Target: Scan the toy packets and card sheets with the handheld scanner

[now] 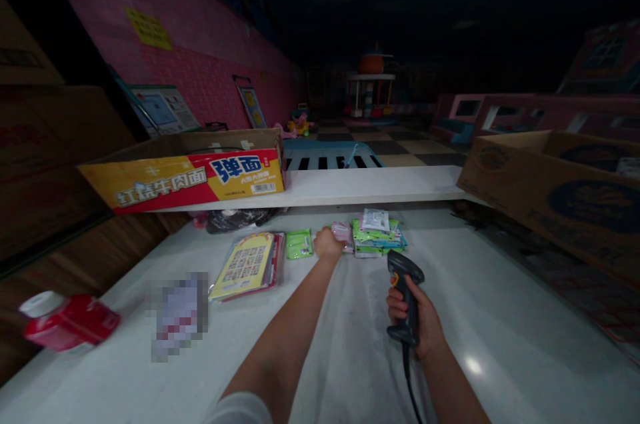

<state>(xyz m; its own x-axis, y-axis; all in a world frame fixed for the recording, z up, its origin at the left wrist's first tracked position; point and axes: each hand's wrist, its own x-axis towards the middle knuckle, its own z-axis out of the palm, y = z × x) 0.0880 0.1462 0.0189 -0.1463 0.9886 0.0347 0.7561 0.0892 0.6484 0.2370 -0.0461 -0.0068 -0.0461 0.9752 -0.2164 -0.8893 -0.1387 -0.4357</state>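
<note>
My right hand (423, 321) is wrapped round the handle of a dark grey barcode scanner (406, 271), whose cable runs down toward me. My left hand (329, 244) reaches forward, its fingers closed on the near edge of a small pink packet (342, 232). Just right of that packet is a stack of green and white packets (373, 237), with a whitish packet (376, 219) on top. Left of my left hand a single green packet (299, 244) lies flat. Further left, a pile of booklets in clear sleeves (247, 265) has a yellow one uppermost.
A raised white shelf (370, 185) crosses behind the counter (480, 317). On it stand a red and yellow carton (200, 177) at left and a brown carton (550, 177) at right. A red bottle (73, 324) and a blurred-out item (179, 314) are at left.
</note>
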